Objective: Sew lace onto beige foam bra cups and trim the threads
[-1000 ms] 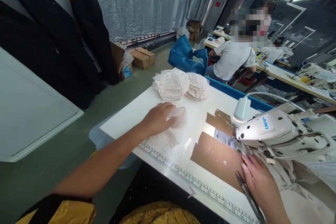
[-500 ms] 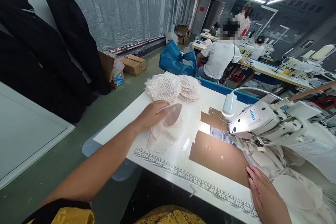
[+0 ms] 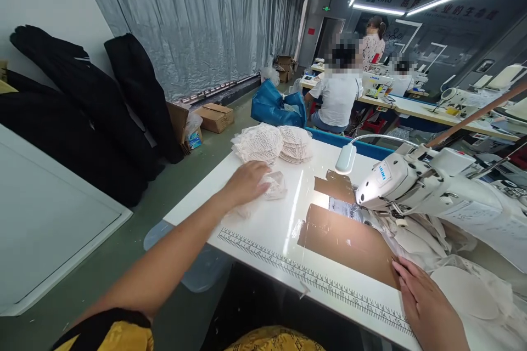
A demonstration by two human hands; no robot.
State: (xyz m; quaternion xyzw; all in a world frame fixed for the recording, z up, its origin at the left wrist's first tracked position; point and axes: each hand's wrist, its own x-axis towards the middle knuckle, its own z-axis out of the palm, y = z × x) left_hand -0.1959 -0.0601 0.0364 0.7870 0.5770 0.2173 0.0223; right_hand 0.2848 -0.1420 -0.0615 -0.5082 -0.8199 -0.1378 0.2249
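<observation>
My left hand (image 3: pixel 247 182) lies over a pale lace piece (image 3: pixel 275 185) on the white sewing table (image 3: pixel 263 230), its fingers closed on the fabric's edge. Just beyond it sit two stacks of lace cups (image 3: pixel 272 143). My right hand (image 3: pixel 426 306) rests flat with fingers stretched out at the table's near right, on the edge of a brown sheet (image 3: pixel 346 242) and beside cream fabric (image 3: pixel 465 296). A white sewing machine (image 3: pixel 415 184) stands over that fabric, with a small lamp (image 3: pixel 346 159) lit.
A printed ruler (image 3: pixel 313 279) runs along the table's front edge. Cardboard boxes (image 3: pixel 214 117), a blue bag (image 3: pixel 278 107) and black garments (image 3: pixel 82 109) lie on the floor to the left. Other people sit at sewing tables (image 3: pixel 415 107) behind.
My left hand has gathered the lace piece and drawn it closer under the palm. The scissors seen by my right hand a second ago are out of sight; that hand now lies flat.
</observation>
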